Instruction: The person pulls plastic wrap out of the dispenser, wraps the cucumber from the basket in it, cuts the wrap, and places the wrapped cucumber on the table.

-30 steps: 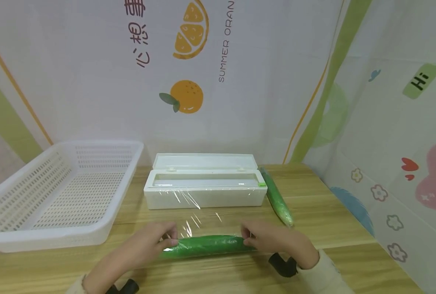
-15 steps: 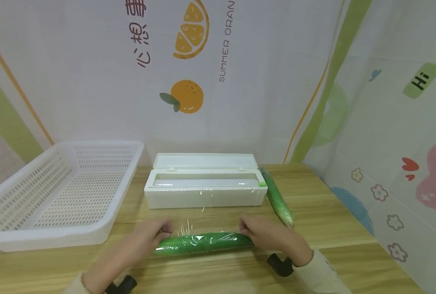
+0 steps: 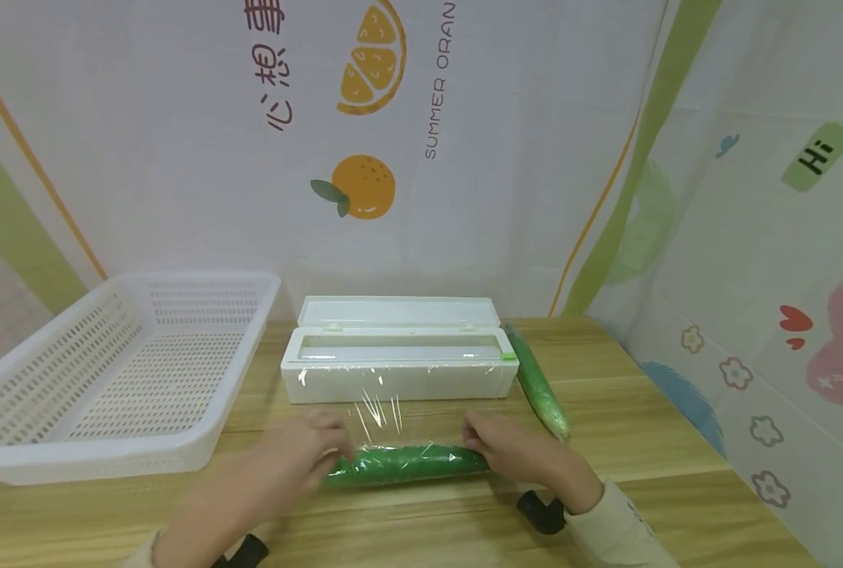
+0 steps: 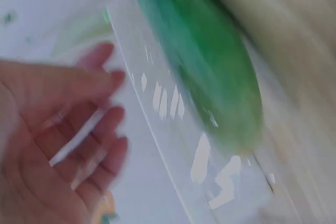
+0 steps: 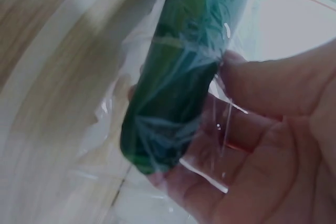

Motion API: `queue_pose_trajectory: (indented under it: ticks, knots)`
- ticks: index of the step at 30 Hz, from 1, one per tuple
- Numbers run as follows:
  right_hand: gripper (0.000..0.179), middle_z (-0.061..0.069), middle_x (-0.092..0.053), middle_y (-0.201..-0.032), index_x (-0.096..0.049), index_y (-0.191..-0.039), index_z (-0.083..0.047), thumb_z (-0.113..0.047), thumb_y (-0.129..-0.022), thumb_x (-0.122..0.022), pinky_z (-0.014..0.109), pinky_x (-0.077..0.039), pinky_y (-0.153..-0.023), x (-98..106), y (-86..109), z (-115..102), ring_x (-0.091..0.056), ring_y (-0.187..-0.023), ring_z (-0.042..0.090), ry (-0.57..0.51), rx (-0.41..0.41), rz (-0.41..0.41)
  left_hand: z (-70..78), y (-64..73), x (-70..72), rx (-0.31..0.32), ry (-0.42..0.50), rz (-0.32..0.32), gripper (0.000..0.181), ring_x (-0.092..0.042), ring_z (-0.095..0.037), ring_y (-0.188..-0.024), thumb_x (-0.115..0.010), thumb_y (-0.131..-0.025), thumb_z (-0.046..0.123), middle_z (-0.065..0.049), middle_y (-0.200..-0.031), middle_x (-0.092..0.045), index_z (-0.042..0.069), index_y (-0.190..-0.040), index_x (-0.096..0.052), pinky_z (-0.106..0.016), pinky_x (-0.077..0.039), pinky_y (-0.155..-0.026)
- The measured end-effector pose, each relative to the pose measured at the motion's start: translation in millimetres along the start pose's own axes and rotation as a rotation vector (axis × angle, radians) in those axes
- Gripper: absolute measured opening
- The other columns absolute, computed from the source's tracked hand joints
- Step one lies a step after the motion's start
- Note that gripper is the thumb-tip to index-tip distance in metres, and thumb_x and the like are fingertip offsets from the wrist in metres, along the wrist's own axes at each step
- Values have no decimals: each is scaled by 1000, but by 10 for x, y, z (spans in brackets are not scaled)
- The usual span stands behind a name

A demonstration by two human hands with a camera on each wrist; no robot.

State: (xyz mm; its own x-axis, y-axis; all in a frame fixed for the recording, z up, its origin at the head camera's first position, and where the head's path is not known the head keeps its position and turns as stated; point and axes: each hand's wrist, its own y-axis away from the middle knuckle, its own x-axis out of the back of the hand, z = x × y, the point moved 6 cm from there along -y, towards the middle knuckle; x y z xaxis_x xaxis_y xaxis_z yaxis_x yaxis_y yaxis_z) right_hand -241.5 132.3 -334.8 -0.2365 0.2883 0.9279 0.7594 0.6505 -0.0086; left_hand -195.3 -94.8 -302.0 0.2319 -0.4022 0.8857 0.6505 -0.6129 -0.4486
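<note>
A green cucumber (image 3: 410, 463) with clear plastic wrap around it lies crosswise at the front of the table. The wrap (image 3: 379, 414) stretches back from it to a white cling film box (image 3: 400, 383) with a raised lid. My right hand (image 3: 510, 448) grips the cucumber's right end; its thumb and fingers curl around the wrapped tip in the right wrist view. My left hand (image 4: 58, 129) is beside the other end, its fingers loosely bent and apart from the cucumber in the left wrist view, with nothing in them.
A second cucumber (image 3: 537, 386) lies to the right of the box, slanting toward the front. At the left stands a large white perforated basket (image 3: 211, 426). A printed curtain (image 3: 464, 237) hangs behind the wooden table (image 3: 642, 410).
The left hand has let go of the film near the cucumber's left end and shifted slightly right and over it. The cucumber has moved slightly back, with the right hand still on it.
</note>
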Motion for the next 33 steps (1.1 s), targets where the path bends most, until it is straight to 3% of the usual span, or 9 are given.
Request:
queue_pose_trajectory:
  ticks: [2, 4, 8, 16, 22, 25, 29, 31, 33]
  knots:
    - [6, -6, -48, -79, -49, -91, -10, -8, -96, -46, 20, -45, -64, -2, -4, 4, -44, -72, 4, 1, -3, 4, 120, -14, -64, -59, 18, -24, 17, -58, -10, -81, -69, -74, 2, 9, -85, -61, 16, -82, -70, -23, -52, -70]
    - [7, -6, -48, -78, -49, -90, -10, -8, -96, -46, 20, -44, -63, 1, -6, 5, -44, -71, 4, 0, -5, 10, 180, -14, -127, -69, -1, -42, 14, -57, -8, -78, -72, -74, 7, 9, -86, -58, 16, -85, -69, -22, -51, -67]
    - [8, -6, -47, -78, -49, -88, -10, -9, -96, -47, 20, -43, -63, 10, -8, -2, -43, -71, 5, -6, -8, 19, 201, -4, -197, -22, -75, -50, 25, -55, -9, -81, -77, -72, 17, 8, -93, -54, 16, -93, -65, -26, -51, -69]
    - [8, -5, -47, -78, -50, -87, -10, -8, -95, -49, 21, -43, -63, 21, -21, -26, -43, -72, 6, 24, -5, 51, 108, 12, -244, 96, -93, -64, 37, -54, -15, -91, -78, -69, 17, 3, -101, -55, 15, -103, -63, -35, -51, -78]
    - [6, 3, -58, -93, -55, -97, -5, -9, -93, -52, 31, -50, -77, 31, -40, -76, -56, -88, 17, 107, 34, 108, 82, 22, -250, 92, -116, -53, 34, -52, -12, -86, -78, -69, 19, 6, -94, -53, 18, -99, -61, -33, -50, -74]
    - [10, 5, -57, -98, -56, -99, -4, -5, -90, -56, 32, -48, -80, 56, -38, -130, -53, -93, 19, 186, 89, 173, 80, 31, -253, 65, -122, -34, 34, -50, -10, -83, -79, -68, 19, 8, -91, -51, 19, -97, -60, -30, -48, -70]
    - [14, 5, -54, -96, -58, -92, -5, 6, -83, -57, 29, -46, -76, 178, 2, -255, -48, -88, 18, 314, 175, 366, 74, 36, -262, 40, -117, -14, 35, -49, -10, -81, -79, -67, 18, 10, -89, -51, 20, -96, -59, -29, -46, -69]
    - [20, 4, -54, -95, -58, -87, -7, 11, -79, -55, 28, -44, -74, 262, 40, -335, -46, -86, 18, 376, 181, 452, 70, 34, -265, 43, -114, -14, 35, -50, -10, -81, -79, -67, 18, 10, -90, -51, 20, -96, -59, -29, -46, -69]
    - [24, 3, -53, -93, -59, -83, -9, 14, -76, -53, 24, -43, -70, 328, 78, -415, -45, -81, 16, 393, 159, 458, 67, 31, -267, 52, -110, -24, 34, -50, -10, -82, -79, -68, 18, 10, -91, -52, 20, -96, -59, -29, -47, -70]
